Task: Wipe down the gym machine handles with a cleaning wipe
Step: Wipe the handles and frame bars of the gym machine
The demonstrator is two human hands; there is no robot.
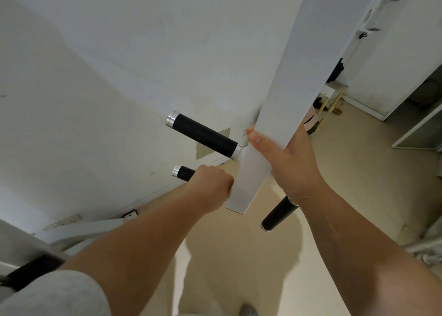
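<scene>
Both our hands were on the machine. Our left hand [210, 184] was curled round the lower black handle [183, 172], at nine o'clock from the end of the white bar [287, 76]; whether a wipe lay under the fingers, we could not tell. Our right hand [282, 157] gripped the white bar, thumb across its face. A second handle [205, 136] pointed toward ten o'clock and a third handle [278, 214] toward five.

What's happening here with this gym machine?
A person is working on the machine's black handles. The left hand grips the lower handle, close to the white bar, while the right hand holds that bar. The upper handle and a third handle on the bar's other side are free. No wipe is clearly visible.
</scene>
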